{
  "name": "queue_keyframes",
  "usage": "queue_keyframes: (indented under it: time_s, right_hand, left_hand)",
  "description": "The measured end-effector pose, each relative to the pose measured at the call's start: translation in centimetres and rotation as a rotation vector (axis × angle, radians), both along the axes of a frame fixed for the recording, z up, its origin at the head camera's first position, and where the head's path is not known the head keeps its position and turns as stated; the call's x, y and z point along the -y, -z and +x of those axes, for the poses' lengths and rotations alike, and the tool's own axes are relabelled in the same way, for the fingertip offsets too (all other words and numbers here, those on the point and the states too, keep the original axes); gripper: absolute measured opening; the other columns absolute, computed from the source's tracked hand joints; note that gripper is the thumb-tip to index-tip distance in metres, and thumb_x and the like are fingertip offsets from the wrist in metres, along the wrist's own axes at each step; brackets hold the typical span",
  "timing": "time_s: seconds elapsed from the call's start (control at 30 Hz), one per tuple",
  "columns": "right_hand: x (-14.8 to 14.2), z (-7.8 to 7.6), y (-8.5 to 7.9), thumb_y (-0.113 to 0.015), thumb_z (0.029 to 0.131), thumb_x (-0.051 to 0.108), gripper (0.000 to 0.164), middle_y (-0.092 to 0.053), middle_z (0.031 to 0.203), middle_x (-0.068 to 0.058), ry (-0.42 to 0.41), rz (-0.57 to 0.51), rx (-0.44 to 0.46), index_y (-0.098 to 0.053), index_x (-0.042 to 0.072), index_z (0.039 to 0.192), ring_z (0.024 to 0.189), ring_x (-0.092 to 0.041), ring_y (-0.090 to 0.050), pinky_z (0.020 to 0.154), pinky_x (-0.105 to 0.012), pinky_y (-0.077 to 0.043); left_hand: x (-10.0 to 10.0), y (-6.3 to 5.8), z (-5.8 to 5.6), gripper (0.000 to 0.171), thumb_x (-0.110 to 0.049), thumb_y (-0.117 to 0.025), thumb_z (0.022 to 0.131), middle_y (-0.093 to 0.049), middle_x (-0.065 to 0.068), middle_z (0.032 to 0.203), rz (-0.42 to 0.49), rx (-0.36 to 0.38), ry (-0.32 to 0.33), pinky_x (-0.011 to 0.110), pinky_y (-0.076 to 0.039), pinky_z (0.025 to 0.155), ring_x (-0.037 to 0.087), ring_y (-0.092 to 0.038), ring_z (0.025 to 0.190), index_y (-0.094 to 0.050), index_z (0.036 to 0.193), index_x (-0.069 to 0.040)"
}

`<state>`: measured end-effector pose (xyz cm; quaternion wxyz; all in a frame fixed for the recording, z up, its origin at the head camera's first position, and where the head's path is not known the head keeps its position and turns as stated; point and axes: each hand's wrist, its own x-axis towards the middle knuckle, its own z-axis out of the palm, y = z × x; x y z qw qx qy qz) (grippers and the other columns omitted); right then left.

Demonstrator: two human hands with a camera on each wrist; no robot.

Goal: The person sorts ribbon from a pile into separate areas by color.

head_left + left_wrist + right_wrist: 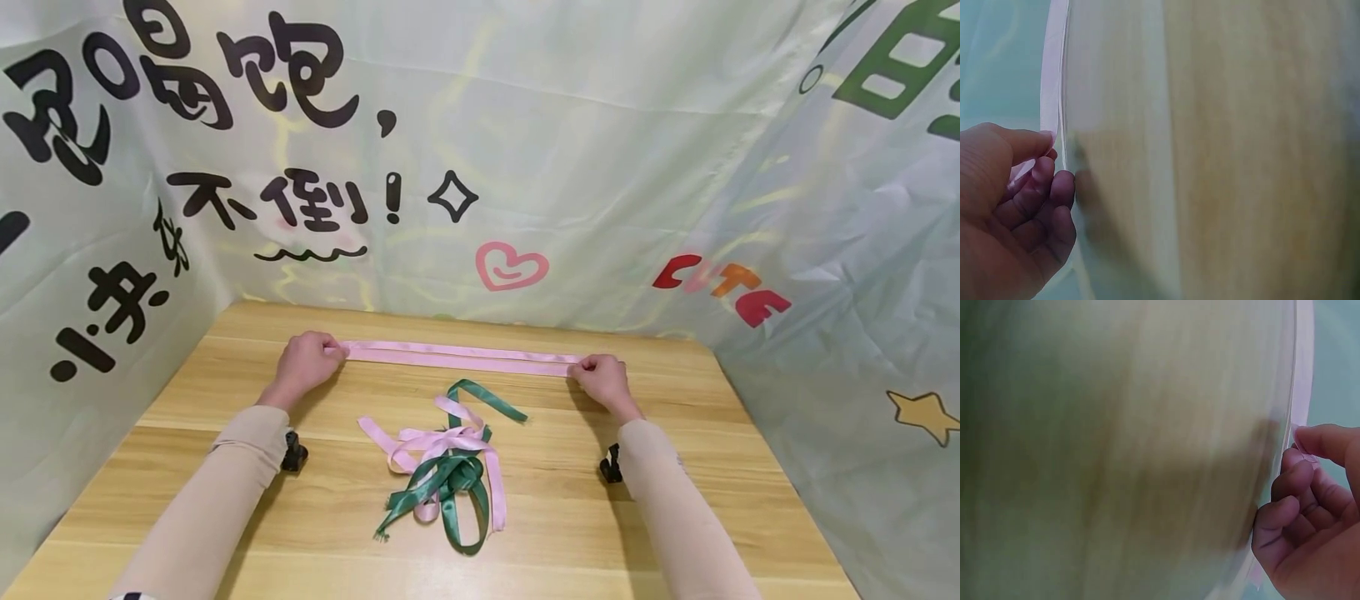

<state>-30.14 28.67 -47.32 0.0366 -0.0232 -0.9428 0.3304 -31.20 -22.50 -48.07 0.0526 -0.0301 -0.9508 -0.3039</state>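
Two parallel strips of pink satin ribbon (457,361) run taut from side to side near the back of the table. At their left end my left hand (306,364) pinches the ribbon between thumb and fingertips; the left wrist view shows this ribbon (1053,69) leading away from the thumb. My right hand (604,383) pinches the other end, and the right wrist view has the ribbon (1303,369) coming up from those fingertips. Whether the strips are one folded ribbon or two cannot be told. Between the forearms lies a loose tangle of green ribbon (459,472) and pink ribbon (496,492).
The wooden table (337,533) ends at a pale printed cloth (600,167), which rises behind it and on both sides. Small black devices sit at the left cuff (295,454) and the right cuff (611,465).
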Motion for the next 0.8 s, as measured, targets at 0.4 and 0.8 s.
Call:
queue_keyframes:
  time_s: [0.4, 0.8]
  right_hand:
    - [0.45, -0.22, 0.1, -0.068, 0.099, 0.023, 0.024, -0.067, 0.075, -0.004, 0.04, 0.018, 0.046, -0.074, 0.002, 0.09, 0.066, -0.018, -0.052, 0.078, -0.042, -0.048]
    - [0.4, -0.59, 0.11, -0.068, 0.1, 0.027, 0.025, -0.063, 0.071, -0.001, 0.079, 0.041, 0.085, -0.072, 0.006, 0.087, 0.066, -0.019, -0.052, 0.062, -0.031, -0.04]
  left_hand:
    - [-0.2, 0.42, -0.44, 0.028, -0.027, -0.069, 0.099, -0.077, 0.02, 0.099, -0.014, -0.014, -0.014, 0.054, -0.054, 0.084, 0.036, -0.068, 0.088, -0.078, 0.101, 0.0]
    - [-0.69, 0.52, -0.55, 0.028, -0.027, -0.067, 0.099, -0.077, 0.021, 0.103, -0.041, -0.003, -0.054, 0.054, -0.053, 0.082, 0.04, -0.069, 0.093, -0.077, 0.102, -0.001]
